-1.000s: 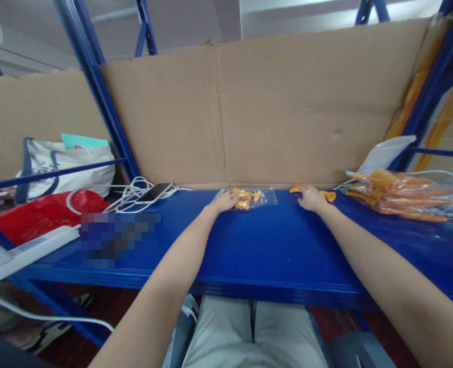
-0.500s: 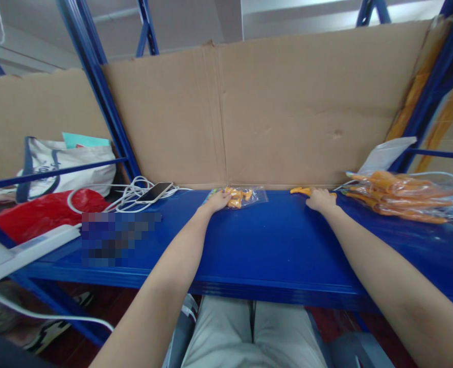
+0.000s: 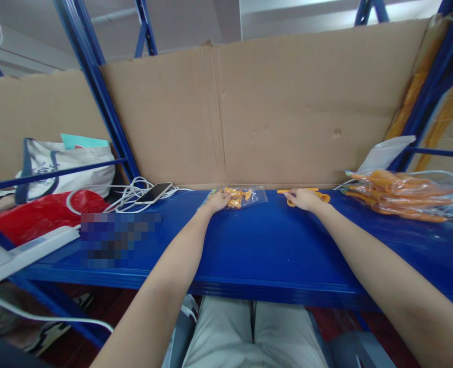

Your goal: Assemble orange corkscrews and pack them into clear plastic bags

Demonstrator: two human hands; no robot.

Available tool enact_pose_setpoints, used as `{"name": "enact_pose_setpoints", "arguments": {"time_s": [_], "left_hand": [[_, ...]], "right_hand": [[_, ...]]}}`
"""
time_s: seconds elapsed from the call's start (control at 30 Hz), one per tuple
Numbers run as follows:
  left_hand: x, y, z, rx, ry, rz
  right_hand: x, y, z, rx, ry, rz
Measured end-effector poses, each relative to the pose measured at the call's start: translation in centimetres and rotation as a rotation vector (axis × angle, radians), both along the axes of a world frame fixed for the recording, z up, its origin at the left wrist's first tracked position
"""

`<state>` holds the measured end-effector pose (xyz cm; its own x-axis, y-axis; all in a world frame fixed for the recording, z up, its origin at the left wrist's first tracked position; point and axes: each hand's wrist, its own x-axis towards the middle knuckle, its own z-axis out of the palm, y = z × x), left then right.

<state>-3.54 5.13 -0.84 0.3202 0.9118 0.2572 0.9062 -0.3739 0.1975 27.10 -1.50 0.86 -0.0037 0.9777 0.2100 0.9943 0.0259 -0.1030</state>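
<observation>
My left hand (image 3: 217, 201) rests on the left end of a small clear bag of orange plastic pieces (image 3: 240, 197) at the back of the blue shelf (image 3: 249, 245); its fingers are curled on the bag. My right hand (image 3: 305, 199) lies over a long orange plastic piece (image 3: 318, 194) that sticks out on both sides of it, fingers closed around it. Both hands sit close to the cardboard back wall (image 3: 280, 107).
A large clear bag of long orange parts (image 3: 398, 195) lies at the right with a white sheet (image 3: 385, 152) behind it. A phone (image 3: 154, 192) and white cables (image 3: 130, 193) lie left of the hands. Farther left are a red bag (image 3: 38, 214), a white tote (image 3: 65, 166) and a white power strip (image 3: 27, 248).
My right hand has slid left along the shelf with the orange piece, closer to the small bag. My left hand has shifted slightly left on the bag.
</observation>
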Motion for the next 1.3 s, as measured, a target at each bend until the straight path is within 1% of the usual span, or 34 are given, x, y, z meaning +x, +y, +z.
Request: {"name": "enact_pose_setpoints", "arguments": {"time_s": [0.1, 0.17, 0.27, 0.33, 0.43, 0.57, 0.7, 0.8, 0.87, 0.97, 1.1, 1.2, 1.3], "left_hand": [[0.1, -0.1, 0.0, -0.007, 0.009, 0.008], [0.1, -0.1, 0.0, -0.02, -0.002, 0.006], [0.1, -0.1, 0.1, -0.015, -0.019, -0.014], [0.0, -0.1, 0.1, -0.011, -0.017, -0.022], [0.0, -0.2, 0.2, -0.019, -0.013, -0.018], [0.1, -0.4, 0.2, -0.017, -0.032, -0.003], [0.1, -0.4, 0.2, -0.032, -0.052, 0.008], [0.1, -0.3, 0.2, -0.034, -0.026, 0.004], [0.1, -0.2, 0.1, -0.023, -0.011, 0.01], [0.2, -0.2, 0.1, -0.016, -0.007, 0.022], [0.3, -0.3, 0.1, -0.02, -0.022, 0.017], [0.2, -0.3, 0.2, -0.018, -0.015, 0.011], [0.2, -0.2, 0.1, -0.01, -0.022, 0.006]], "right_hand": [[-0.3, 0.4, -0.1, 0.017, 0.125, 0.157], [-0.4, 0.7, -0.3, 0.046, 0.147, 0.175], [-0.1, 0.9, -0.8, 0.106, 0.04, 0.165], [0.3, 0.8, -1.1, 0.096, -0.056, 0.154], [0.6, 0.5, -1.3, 0.056, -0.128, 0.134], [0.1, -0.1, -0.7, 0.066, -0.187, 0.112], [-0.2, -0.4, 0.0, 0.008, -0.252, 0.024], [0.1, -0.5, 0.4, -0.026, -0.288, -0.055], [0.4, -0.6, 0.6, -0.06, -0.282, -0.087], [0.7, -0.6, 0.8, -0.115, -0.228, -0.1], [0.5, -0.2, 0.8, -0.152, -0.156, -0.141], [0.4, 0.1, 0.7, -0.119, -0.128, -0.153], [0.2, 0.1, 0.7, -0.04, -0.08, -0.133]]}}
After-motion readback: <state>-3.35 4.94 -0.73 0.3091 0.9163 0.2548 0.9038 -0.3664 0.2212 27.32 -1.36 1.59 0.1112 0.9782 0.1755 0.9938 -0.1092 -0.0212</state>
